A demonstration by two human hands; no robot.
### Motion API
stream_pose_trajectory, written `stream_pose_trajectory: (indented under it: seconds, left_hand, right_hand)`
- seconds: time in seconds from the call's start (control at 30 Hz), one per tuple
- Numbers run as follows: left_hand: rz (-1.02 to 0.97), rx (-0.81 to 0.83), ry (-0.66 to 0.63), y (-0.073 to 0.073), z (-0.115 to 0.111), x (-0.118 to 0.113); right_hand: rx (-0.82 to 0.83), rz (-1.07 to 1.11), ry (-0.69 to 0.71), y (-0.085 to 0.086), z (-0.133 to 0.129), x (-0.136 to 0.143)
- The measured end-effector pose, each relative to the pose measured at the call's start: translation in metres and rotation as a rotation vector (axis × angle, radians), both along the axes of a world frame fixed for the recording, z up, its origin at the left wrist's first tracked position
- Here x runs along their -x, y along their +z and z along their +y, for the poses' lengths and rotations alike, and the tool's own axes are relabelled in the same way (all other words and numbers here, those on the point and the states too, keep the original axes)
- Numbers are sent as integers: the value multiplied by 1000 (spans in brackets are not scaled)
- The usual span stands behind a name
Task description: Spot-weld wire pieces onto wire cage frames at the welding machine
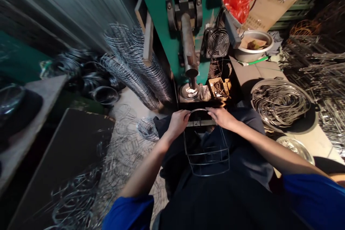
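Note:
My left hand [178, 124] and my right hand [221, 116] are closed around opposite ends of a curved metal wire [198, 110]. Below the wire, a wire frame [208, 163] with several crossbars hangs over my lap; the wire seems to be its upper part, though the hands partly hide the joints. Just ahead of the hands stands a green machine [159, 3] with a metal arm [188, 43] that ends above a small round dish [190, 91]. Both hands are apart from the machine's tip.
Stacked wire rings [134, 68] stand left of the machine. On the right are a large pan [312, 118] of bent wires, a metal bowl [303, 152] and a pot [249, 55]. A box of small parts [219, 88] sits beside the dish. Loose wire rings [124, 143] cover the left floor.

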State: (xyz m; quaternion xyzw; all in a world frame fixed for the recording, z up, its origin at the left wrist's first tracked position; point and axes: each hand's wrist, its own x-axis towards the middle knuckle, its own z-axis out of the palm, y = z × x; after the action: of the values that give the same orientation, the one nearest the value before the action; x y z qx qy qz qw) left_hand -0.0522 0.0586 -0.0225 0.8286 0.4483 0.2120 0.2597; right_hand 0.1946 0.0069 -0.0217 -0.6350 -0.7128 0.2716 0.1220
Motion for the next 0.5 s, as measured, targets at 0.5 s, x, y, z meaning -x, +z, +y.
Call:
stream_pose_trajectory:
  seconds: [0.5]
  left_hand:
    - [89, -9, 33, -10, -15, -7]
  right_hand:
    - [-161, 37, 52, -22, -6, -5]
